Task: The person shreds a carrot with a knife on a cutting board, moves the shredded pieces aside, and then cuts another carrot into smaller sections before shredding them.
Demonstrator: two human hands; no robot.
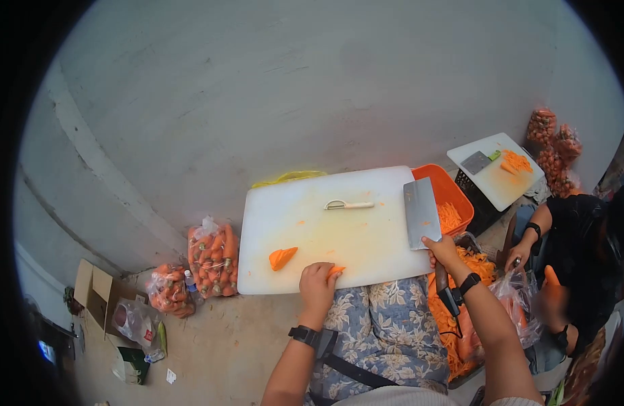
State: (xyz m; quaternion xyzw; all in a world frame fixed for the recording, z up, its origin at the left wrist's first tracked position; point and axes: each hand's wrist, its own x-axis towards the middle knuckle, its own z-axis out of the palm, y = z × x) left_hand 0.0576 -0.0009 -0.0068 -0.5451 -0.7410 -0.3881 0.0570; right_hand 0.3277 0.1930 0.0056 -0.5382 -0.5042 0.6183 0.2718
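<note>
At the front edge of the white cutting board (366, 250), my left hand (316, 287) is closed on a small carrot piece (336, 271), whose tip shows past the fingers. My right hand (442, 252) grips a cleaver (421, 210) by its handle, the broad blade raised over the board's right edge. A larger cut chunk of carrot (282, 258) lies left of my left hand. Farther back on the board rests a white peeler (349, 205). Small orange scraps dot the surface.
An orange tub (460, 191) of carrot shreds stands right of the board, with peelings (477, 264) below. Bagged carrots (213, 260) and a cardboard box (99, 298) are on the left floor. A co-worker (582, 237) sits at right beside a second board (484, 152).
</note>
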